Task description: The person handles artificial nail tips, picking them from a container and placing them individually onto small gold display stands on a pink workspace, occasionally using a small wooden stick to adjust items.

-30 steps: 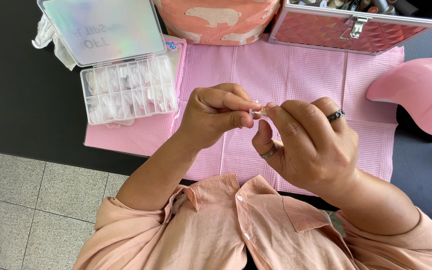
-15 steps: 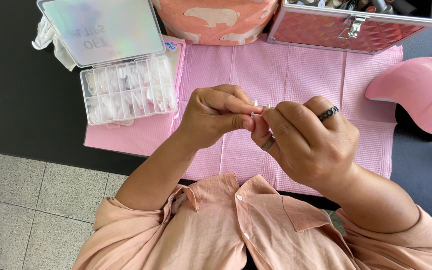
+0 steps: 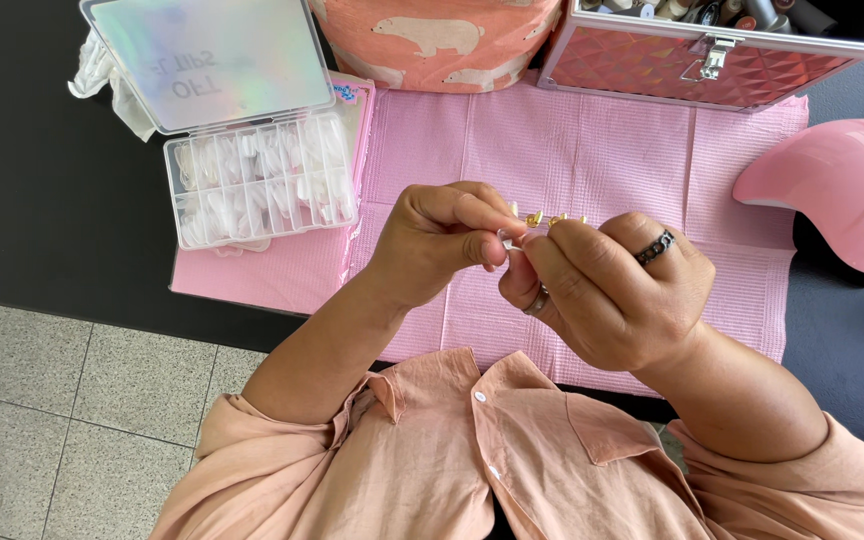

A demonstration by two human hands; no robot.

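Observation:
My left hand (image 3: 437, 238) pinches a small clear nail tip (image 3: 508, 239) between thumb and forefinger. It holds the tip against a fingertip of my right hand (image 3: 617, 290), which is curled in front of my chest. The right hand wears a dark ring (image 3: 655, 247) and a silver ring (image 3: 537, 301); some of its nails (image 3: 542, 217) are gold. Both hands hover over a pink paper mat (image 3: 592, 150) on the dark table. How the tip sits on the finger is hidden by the fingers.
An open clear box of nail tips (image 3: 257, 180) with a shiny lid lies at the left. A pink metal case (image 3: 692, 60) and an orange bear-print pouch (image 3: 432, 40) stand at the back. A pink nail lamp (image 3: 837, 190) is at the right. Grey floor tiles (image 3: 62, 400) show at lower left.
My right hand's fingers have curled in closer to my left fingertips. The left hand keeps its pinch and has barely shifted.

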